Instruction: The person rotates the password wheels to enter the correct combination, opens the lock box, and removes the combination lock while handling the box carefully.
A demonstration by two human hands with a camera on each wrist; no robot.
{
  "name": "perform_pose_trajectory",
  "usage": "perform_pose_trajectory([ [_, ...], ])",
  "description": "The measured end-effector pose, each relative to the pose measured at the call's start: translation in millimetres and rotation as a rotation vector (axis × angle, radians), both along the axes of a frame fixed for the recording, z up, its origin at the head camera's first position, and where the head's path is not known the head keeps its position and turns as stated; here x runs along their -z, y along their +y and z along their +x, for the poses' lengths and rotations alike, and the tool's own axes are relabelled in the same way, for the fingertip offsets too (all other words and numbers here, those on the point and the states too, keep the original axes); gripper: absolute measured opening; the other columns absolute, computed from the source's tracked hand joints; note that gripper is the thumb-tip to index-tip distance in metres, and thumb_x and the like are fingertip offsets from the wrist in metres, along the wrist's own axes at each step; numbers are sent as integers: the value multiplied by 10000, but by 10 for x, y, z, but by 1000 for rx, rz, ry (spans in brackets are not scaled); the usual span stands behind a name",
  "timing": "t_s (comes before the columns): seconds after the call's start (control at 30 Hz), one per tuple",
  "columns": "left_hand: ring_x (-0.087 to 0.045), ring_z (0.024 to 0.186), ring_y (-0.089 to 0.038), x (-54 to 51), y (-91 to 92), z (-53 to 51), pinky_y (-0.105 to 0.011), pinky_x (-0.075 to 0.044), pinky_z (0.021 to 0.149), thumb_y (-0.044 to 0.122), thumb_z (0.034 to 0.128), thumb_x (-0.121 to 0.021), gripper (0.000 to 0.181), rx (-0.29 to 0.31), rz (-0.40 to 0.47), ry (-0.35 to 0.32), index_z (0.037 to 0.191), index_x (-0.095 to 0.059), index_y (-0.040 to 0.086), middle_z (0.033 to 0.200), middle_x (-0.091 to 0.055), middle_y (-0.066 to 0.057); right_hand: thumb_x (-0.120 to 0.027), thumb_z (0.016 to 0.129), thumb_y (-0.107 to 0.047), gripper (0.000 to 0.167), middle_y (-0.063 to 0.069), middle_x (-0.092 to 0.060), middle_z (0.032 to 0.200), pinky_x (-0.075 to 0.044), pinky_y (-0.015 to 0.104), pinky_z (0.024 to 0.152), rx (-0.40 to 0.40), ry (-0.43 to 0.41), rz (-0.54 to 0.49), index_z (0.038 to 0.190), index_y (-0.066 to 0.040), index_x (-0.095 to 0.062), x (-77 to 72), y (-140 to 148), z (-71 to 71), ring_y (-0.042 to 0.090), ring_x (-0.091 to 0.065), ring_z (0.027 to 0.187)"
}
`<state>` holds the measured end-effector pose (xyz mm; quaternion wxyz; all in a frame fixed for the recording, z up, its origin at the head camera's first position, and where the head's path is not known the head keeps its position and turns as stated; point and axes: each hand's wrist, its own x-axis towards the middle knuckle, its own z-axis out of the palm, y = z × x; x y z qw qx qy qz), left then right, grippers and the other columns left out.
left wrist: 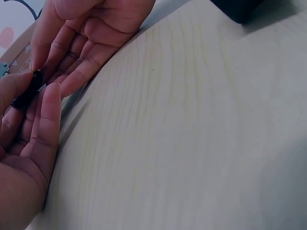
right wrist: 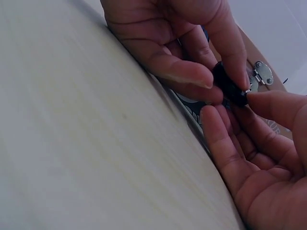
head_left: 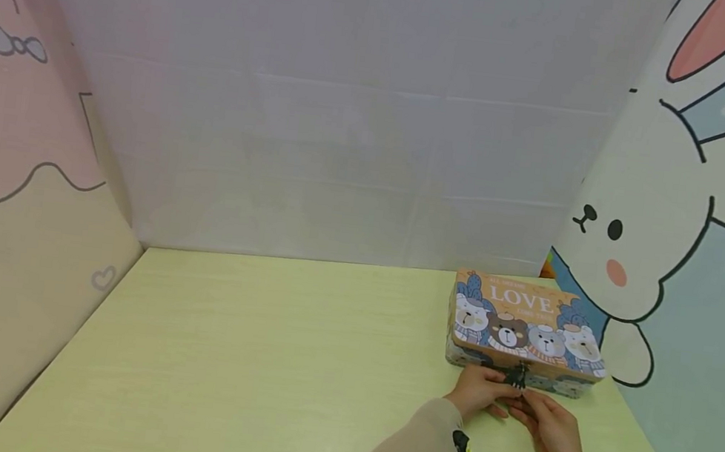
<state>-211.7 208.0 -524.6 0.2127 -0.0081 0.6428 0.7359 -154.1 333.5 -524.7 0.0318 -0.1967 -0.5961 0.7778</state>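
Observation:
Both hands meet at the front of a printed tin box (head_left: 529,323), lid down, with "LOVE" and several bears on top. Between the fingertips sits a small black piece (right wrist: 229,85) with bright metal bits at one end; it looks like a padlock. My left hand (head_left: 480,392) pinches it from the left, and my right hand (head_left: 550,430) grips its other end with thumb and fingers. The box's silver latch (right wrist: 263,74) shows just behind it. Fingers cover much of the padlock, so whether it is hooked through the latch I cannot tell.
The pale wood-look table (head_left: 253,363) spreads to the left of the box. A white wall (head_left: 348,120) stands behind. On the right, a rabbit-print panel (head_left: 693,331) rises close beside the box; a pink and cream panel (head_left: 10,253) stands on the left.

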Motion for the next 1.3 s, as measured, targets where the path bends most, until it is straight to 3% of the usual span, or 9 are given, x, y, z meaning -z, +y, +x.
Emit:
perform_pose_trajectory([
  [0.13, -708, 725, -416, -5, 12, -2, -357, -615, 514, 0, 831, -788, 251, -7, -10, 2, 1049, -714, -99, 906, -727, -144, -432, 1043, -8, 401, -27, -701, 825, -606, 227, 762, -14, 34, 12, 833, -190, -720, 9, 6, 14, 78, -693, 801],
  [0.37, -700, 707, -438, -38, 17, 1, -366, -613, 507, 19, 827, -796, 237, -16, -41, -12, 1027, -722, -85, 888, -723, -129, -409, 1043, -7, 442, -34, -699, 816, -603, 235, 788, 1, -10, 24, 798, -232, -700, -11, 7, 6, 76, -693, 805],
  [0.73, -708, 702, -418, -60, 24, 0, -364, -614, 510, 36, 818, -812, 208, -31, -49, -37, 986, -725, -51, 848, -711, -95, -419, 1053, -10, 434, -28, -699, 806, -605, 245, 792, -4, -28, 12, 801, -215, -706, -11, 8, 3, 84, -696, 796],
  [1.07, -710, 714, -416, -53, 8, -7, -348, -612, 503, 46, 821, -810, 218, -13, -39, -40, 991, -718, -57, 834, -712, -99, -414, 1048, -14, 449, -40, -701, 813, -604, 229, 776, -12, -4, 13, 797, -239, -711, 3, 17, 9, 73, -696, 798],
  [1.3, -723, 707, -360, -28, 4, -23, -355, -621, 534, 47, 814, -816, 224, -3, -27, -57, 993, -720, -47, 840, -718, -94, -415, 1049, -16, 427, -38, -694, 813, -605, 242, 791, 9, -40, 25, 806, -229, -695, -11, 4, 3, 74, -693, 795],
])
